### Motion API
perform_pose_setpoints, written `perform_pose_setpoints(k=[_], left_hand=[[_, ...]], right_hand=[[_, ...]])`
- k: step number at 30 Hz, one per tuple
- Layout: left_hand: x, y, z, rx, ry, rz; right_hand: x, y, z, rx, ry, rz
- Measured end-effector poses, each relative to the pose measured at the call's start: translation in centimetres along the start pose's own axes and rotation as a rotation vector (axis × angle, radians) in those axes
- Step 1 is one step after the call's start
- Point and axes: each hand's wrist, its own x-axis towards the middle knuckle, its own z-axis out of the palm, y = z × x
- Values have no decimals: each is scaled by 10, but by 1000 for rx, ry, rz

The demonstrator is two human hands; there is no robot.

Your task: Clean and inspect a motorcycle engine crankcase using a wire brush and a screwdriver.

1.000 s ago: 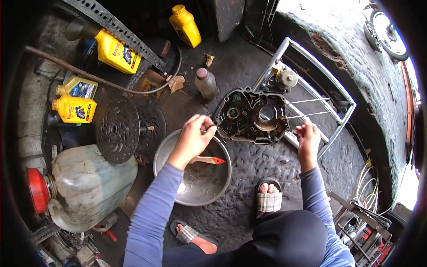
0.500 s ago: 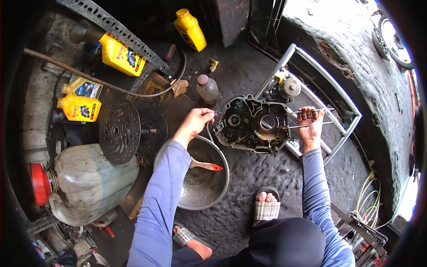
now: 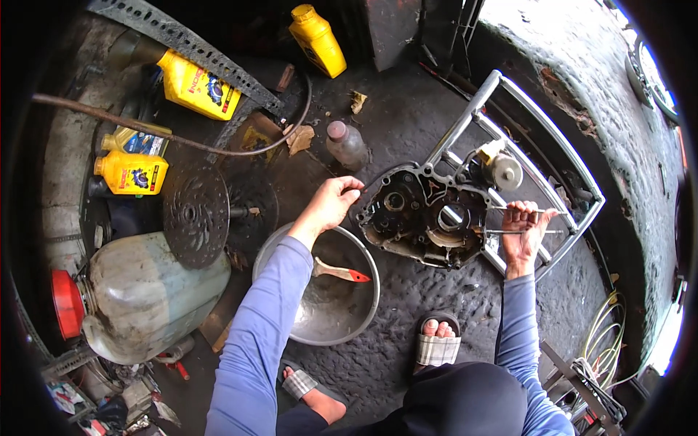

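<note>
Open floor [image 3: 407, 294] runs along the near side of the case [image 3: 418, 227], right of the bowl [image 3: 327, 316]. The bottle [image 3: 349, 149] blocks the far left; rods [image 3: 496, 232] and frame [image 3: 464, 118] obstruct the right; disc [image 3: 190, 218] and jug [image 3: 156, 298] crowd the left.

The person wears 2 long, plain blue-grey sleeves [image 3: 262, 320], creased and reaching the wrists, smooth dark trousers [image 3: 465, 407], and 2 open-toed slippers [image 3: 438, 349] with pale plaid straps and dark soles.

The right hand [image 3: 523, 238] has moved up to the thin rods [image 3: 499, 232].
</note>
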Motion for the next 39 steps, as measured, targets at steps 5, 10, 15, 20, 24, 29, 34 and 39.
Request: perform_pose_setpoints(k=[5,10,15,20,24,29,34,39], left_hand=[[-9,42,26,151,-10,158],[-19,109,35,346,-145,441],[-20,141,38,571,-387,352],[-20,153,40,663,-533,343],[-12,161,47,625,-604,259],[0,165,63,643,-653,357],[-1,174,95,545,-773,315],[8,179,109,615,-837,322]], right_hand=[[-24,-10,-13,46,80,42],[-26,-16,-34,44,67,-28],[-29,-18,-53,5,111,-79],[-46,-9,-11,-221,442,-267],[-44,-17,-42,-123,377,-139],[-45,-33,-48,-185,459,-358],[-62,-75,-109,133,-83,-77],[-62,-71,-97,109,-101,-91]])
